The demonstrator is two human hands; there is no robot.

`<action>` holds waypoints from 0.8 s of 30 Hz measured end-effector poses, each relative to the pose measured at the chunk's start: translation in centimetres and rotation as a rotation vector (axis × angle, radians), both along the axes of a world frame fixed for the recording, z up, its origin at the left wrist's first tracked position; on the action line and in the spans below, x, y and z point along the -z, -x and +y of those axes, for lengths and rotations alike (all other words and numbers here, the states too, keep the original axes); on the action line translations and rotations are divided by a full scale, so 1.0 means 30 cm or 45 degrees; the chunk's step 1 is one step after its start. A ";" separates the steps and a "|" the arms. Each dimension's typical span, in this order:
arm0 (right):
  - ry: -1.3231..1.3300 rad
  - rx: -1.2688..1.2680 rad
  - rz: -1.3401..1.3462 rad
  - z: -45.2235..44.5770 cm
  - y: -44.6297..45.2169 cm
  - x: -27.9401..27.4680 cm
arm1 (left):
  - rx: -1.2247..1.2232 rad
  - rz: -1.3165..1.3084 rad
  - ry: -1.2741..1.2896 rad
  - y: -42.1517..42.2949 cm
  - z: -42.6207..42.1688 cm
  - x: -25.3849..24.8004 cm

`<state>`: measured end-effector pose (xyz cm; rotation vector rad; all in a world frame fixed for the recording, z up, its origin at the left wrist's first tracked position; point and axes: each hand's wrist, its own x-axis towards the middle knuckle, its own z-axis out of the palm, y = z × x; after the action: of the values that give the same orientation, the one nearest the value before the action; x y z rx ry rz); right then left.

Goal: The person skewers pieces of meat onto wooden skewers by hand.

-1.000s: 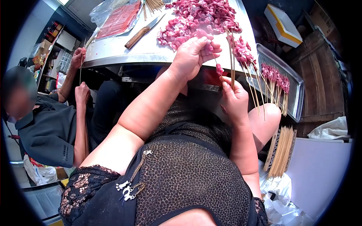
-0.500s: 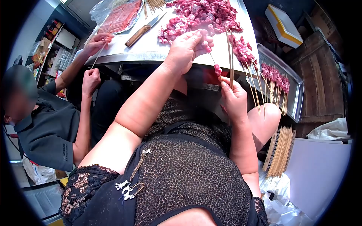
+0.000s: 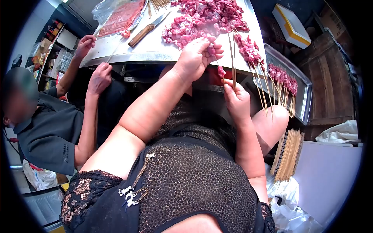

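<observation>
In my right hand, closed fingers grip a thin skewer with a small meat piece threaded on it, and bare wooden skewers stand up from the same hand. The threaded skewer slants up and left to my left hand. My left fingers curl round a piece of raw meat at the skewer's upper end; the tip is hidden. Just beyond my left hand lies the pile of cut raw meat on the white table.
Loaded skewers overhang the table's right edge; more lie on a metal tray. A knife and packed pink meat are at the left. Bare skewers fill a holder at right. A co-worker's hand holds a skewer.
My right hand and its skewers have shifted slightly left. My left hand has turned a little, its fingers more spread round the meat. The co-worker's skewer has moved right over the table, their far hand left.
</observation>
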<state>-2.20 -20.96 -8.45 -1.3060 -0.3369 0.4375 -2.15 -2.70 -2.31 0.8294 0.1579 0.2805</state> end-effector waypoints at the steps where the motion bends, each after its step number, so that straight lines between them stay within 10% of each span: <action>1: -0.006 -0.029 0.029 0.000 0.005 -0.010 | 0.022 0.002 -0.039 0.006 -0.002 -0.006; 24: -0.106 -0.045 0.142 0.000 -0.004 -0.015 | -0.054 0.007 0.061 -0.016 -0.013 -0.045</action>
<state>-2.08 -20.97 -8.00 -1.1912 -0.2819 0.5186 -1.68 -3.09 -0.97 0.7799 0.1869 0.3128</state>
